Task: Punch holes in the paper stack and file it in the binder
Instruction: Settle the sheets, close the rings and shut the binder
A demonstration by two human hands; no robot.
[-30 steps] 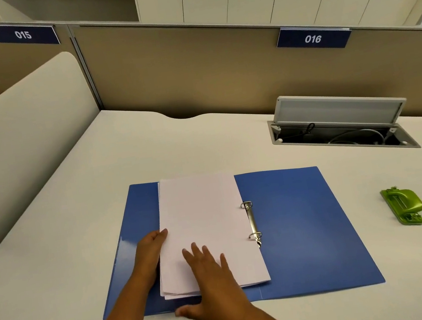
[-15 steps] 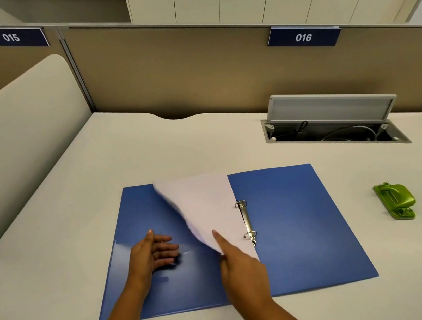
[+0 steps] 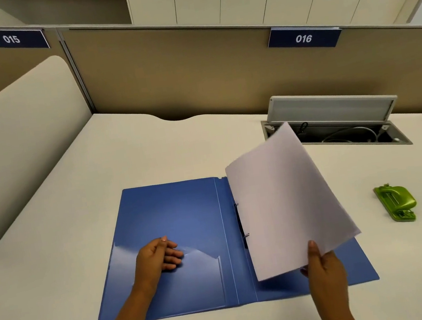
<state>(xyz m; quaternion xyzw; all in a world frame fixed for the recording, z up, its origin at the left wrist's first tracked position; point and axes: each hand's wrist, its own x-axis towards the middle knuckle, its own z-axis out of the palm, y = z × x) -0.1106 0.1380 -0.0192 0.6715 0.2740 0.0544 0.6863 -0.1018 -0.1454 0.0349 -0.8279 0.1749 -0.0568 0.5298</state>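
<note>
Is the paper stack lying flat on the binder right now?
No: the right hand holds the paper stack lifted and tilted above the right half of the open binder.

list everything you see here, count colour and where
open plastic ring binder: 1, blue, flat on desk centre
white paper stack: 1, white, lifted over binder's right half
metal binder rings: 2, silver, at spine, partly hidden by paper
green hole punch: 1, green, desk right
cable box with raised lid: 1, grey, set in desk, far right
desk: 1, cream
number signs: 2, navy, on beige partition
left hand: 1, resting on binder's left cover
right hand: 1, gripping paper's near edge
</note>
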